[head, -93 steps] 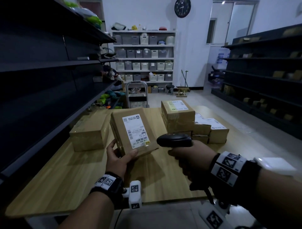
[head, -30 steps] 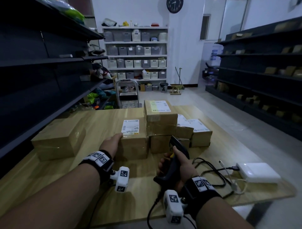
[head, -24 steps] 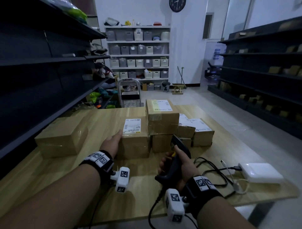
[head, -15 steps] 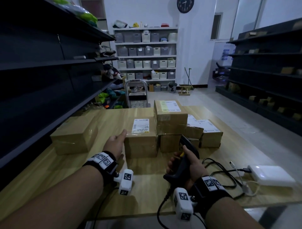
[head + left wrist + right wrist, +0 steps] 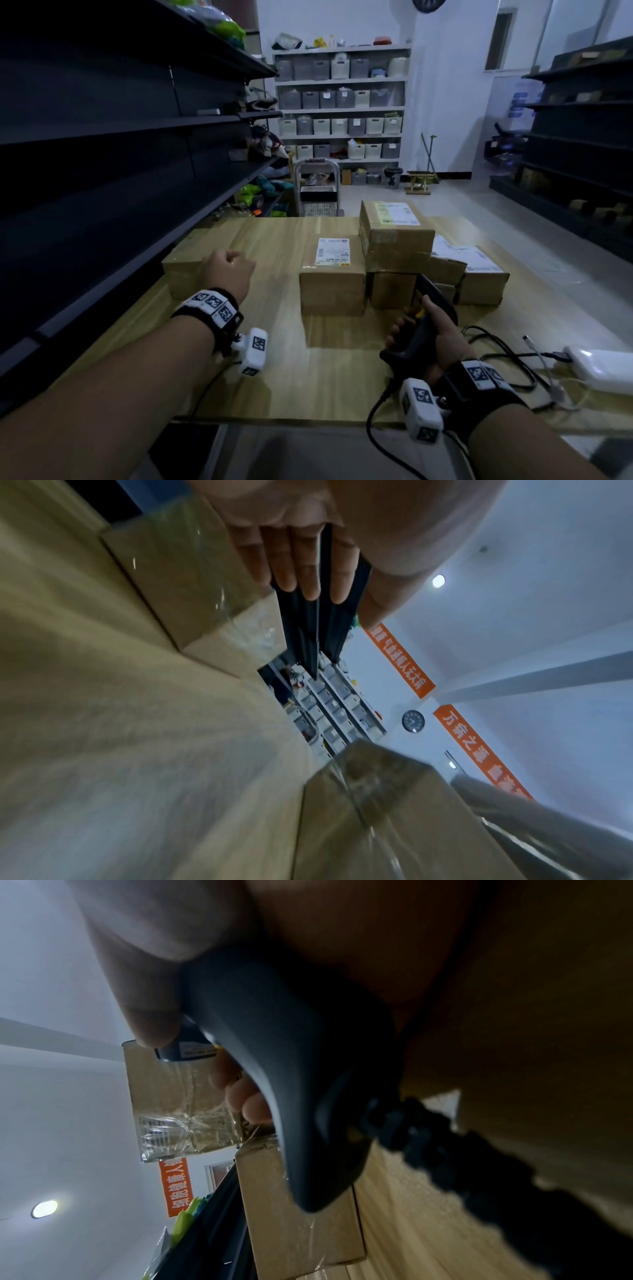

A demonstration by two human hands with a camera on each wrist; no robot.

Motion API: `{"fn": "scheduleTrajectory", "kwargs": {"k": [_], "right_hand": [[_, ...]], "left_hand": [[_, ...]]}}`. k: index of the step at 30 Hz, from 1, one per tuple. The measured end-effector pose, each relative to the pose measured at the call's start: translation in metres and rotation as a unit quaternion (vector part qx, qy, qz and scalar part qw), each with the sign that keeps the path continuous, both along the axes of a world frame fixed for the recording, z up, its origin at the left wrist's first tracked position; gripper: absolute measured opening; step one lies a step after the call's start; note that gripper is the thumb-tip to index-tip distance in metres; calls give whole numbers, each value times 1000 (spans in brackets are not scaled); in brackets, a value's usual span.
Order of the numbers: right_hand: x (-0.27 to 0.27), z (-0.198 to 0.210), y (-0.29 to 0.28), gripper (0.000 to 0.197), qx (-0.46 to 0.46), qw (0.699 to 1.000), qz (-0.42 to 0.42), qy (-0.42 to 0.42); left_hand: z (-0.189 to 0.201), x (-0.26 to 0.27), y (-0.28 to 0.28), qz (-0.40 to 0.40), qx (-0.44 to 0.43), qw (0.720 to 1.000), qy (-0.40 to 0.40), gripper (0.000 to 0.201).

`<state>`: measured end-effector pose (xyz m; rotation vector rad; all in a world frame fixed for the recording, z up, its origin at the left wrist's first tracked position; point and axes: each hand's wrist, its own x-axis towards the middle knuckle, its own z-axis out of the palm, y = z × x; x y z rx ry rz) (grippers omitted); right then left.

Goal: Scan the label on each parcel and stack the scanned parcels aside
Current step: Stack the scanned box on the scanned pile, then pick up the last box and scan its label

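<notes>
My left hand (image 5: 230, 270) hovers empty, fingers loosely curled, just in front of a plain brown parcel (image 5: 183, 270) at the table's left. In the left wrist view the fingers (image 5: 306, 572) hang relaxed beside that parcel (image 5: 192, 588). A parcel with a white label on top (image 5: 334, 277) lies mid-table against a taller stack of parcels (image 5: 394, 236). More labelled parcels (image 5: 479, 277) sit to the right. My right hand (image 5: 426, 330) grips a black barcode scanner (image 5: 416, 337) low over the table, its head near the stack. The right wrist view shows the scanner handle (image 5: 291, 1069).
The wooden table (image 5: 308, 377) carries a white box (image 5: 603, 370) and looped cables (image 5: 496, 359) at the right front. Dark shelving (image 5: 102, 164) runs close along the left. A trolley (image 5: 318, 192) stands behind the table, with more shelves at the far right.
The labelled parcel, held up to the scanner three seconds ago, now lies beside the stack. My left hand has let go of it and moved left. The right hand has lowered the scanner.
</notes>
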<state>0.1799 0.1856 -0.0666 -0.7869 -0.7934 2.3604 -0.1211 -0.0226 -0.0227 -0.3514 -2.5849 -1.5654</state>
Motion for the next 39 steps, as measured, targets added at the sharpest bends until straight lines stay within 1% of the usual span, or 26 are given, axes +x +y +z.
{"fn": "scheduleTrajectory", "kwargs": {"k": [1,2,3,4,5,6,7,9,10,12,13,16,18,21,22,24,26,28,32,33,34,35,36,37,38,39], "right_hand": [[0,-1,0,43,1,1000,-1,1],[-1,-2,2,43,3,1000,-2,0],[-2,-3,3,43,4,1000,-1,-1],[-2,-4,4,43,7,1000,-1,-4],[-3,-4,5,43,9,1000,-1,-6],[-4,-5,6,43,12,1000,0,-7],[-4,-5,6,43,13,1000,1,-5],[-3,-6,7,43,15,1000,6,1],[-3,-7,7,43,16,1000,8,4],[-3,-7,7,43,16,1000,11,7],[-3,-6,7,44,18,1000,10,6],[-3,-4,6,43,19,1000,6,4],[-3,-3,5,43,18,1000,6,5],[-2,-4,4,43,21,1000,5,3],[-2,-4,4,44,21,1000,5,3],[-2,-3,4,44,23,1000,6,3],[-1,-2,3,44,21,1000,5,3],[0,-1,2,45,17,1000,3,2],[-1,0,2,45,21,1000,6,-4],[0,1,2,44,21,1000,8,-4],[1,2,1,44,22,1000,8,-4],[2,2,1,44,23,1000,8,-5],[3,4,0,43,24,1000,9,-5],[4,6,-2,43,25,1000,9,-6],[4,7,-3,42,26,1000,8,-8],[4,8,-3,42,24,1000,6,-10]], "left_hand": [[6,-10,-4,24,-37,999,10,50],[12,-21,-6,40,-96,994,15,61],[18,-30,-10,46,-180,982,19,73],[21,-41,-13,48,-263,963,19,84],[27,-47,-16,46,-323,945,15,89],[31,-50,-18,35,-353,935,-1,86],[34,-53,-20,16,-363,931,-21,74],[35,-56,-21,-26,-391,919,-34,48],[33,-57,-21,-30,-399,916,-29,45],[32,-54,-20,-19,-410,912,-18,61],[34,-47,-20,-18,-426,905,-4,65],[35,-28,-16,-23,-465,884,36,62],[35,-12,-13,-21,-484,873,56,65],[33,9,-7,-18,-515,852,89,79],[32,14,-6,-13,-513,853,96,86],[33,20,-2,-3,-505,859,91,105],[32,20,1,14,-490,870,56,123],[33,20,0,20,-459,888,23,127],[28,3,-9,5,-427,904,-3,131],[30,0,-13,8,-391,920,-21,131],[33,1,-18,15,-322,945,-50,126],[39,5,-23,21,-230,969,-83,117],[42,8,-28,21,-132,984,-118,107],[45,11,-35,16,-33,987,-153,99],[46,16,-42,9,54,979,-195,96],[46,22,-49,3,127,963,-236,96]]}}
